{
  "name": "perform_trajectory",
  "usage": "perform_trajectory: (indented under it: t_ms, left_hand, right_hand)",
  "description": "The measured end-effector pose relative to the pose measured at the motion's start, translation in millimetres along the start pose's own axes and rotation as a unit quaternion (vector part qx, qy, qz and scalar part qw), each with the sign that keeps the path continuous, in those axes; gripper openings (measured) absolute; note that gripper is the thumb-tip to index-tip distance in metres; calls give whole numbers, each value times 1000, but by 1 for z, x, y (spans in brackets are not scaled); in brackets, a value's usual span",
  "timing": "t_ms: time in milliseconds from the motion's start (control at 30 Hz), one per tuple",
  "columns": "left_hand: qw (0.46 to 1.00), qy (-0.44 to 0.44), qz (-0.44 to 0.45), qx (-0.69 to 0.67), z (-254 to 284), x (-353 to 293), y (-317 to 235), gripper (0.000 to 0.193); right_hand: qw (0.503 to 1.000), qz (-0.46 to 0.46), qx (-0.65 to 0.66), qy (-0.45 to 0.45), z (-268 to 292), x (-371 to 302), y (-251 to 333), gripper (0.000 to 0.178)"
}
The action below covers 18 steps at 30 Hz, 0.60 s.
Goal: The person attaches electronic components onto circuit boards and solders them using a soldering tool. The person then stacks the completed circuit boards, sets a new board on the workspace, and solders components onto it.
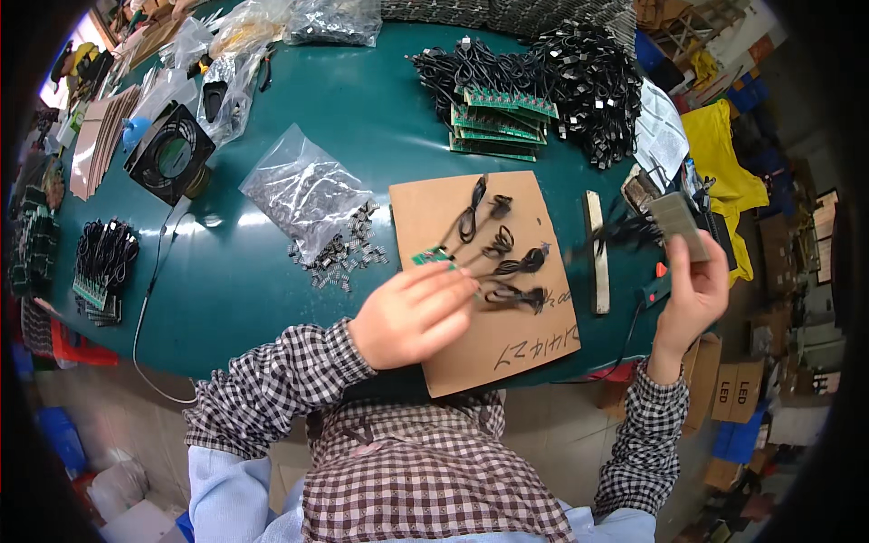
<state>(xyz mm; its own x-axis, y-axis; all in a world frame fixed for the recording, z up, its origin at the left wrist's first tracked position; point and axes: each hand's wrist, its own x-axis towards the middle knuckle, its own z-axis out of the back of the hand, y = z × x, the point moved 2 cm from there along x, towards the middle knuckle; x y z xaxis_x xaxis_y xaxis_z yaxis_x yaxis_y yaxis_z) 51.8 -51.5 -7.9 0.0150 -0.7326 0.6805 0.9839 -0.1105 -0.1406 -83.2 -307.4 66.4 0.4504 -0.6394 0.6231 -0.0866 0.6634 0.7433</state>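
Over a sheet of cardboard (502, 339), my left hand (416, 312) closes on a green circuit board (430, 257), mostly hidden under its fingers. Several black cables (520, 262) fan out from that board to the right across the cardboard. On the right, my right hand (692, 294) grips a flat grey-green board (677, 224) raised above the table edge, between thumb and fingers. Blurred black cables (625, 233) trail leftward beside this board; whether they are joined to it I cannot tell. A pale bar (596, 253) lies between the cardboard and my right hand.
Small metal parts (335, 258) spill beside a clear plastic bag (303, 185). Stacked green boards (498, 127) with bundled black cables (593, 90) stand at the back. A square fan (170, 156) and another cable bundle (107, 253) are at left. A red-tipped tool (655, 288) sits near my right hand.
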Motion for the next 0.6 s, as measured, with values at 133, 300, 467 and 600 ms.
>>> perform_trajectory:
  t_ms: [133,300,467,600]
  left_hand:
    - [992,45,119,-20,-9,-22,9,23]
    - [948,-3,305,-95,14,-19,1,37]
    - [742,-85,577,-331,-16,-39,13,46]
    - [744,-89,574,-330,-19,-45,23,43]
  right_hand:
    - [971,214,-108,9,-2,-29,38,21]
    - [919,255,-184,239,-37,-118,36,31]
    - [925,131,-128,334,-70,-165,34,29]
    - [901,94,-79,416,-88,-153,49,28]
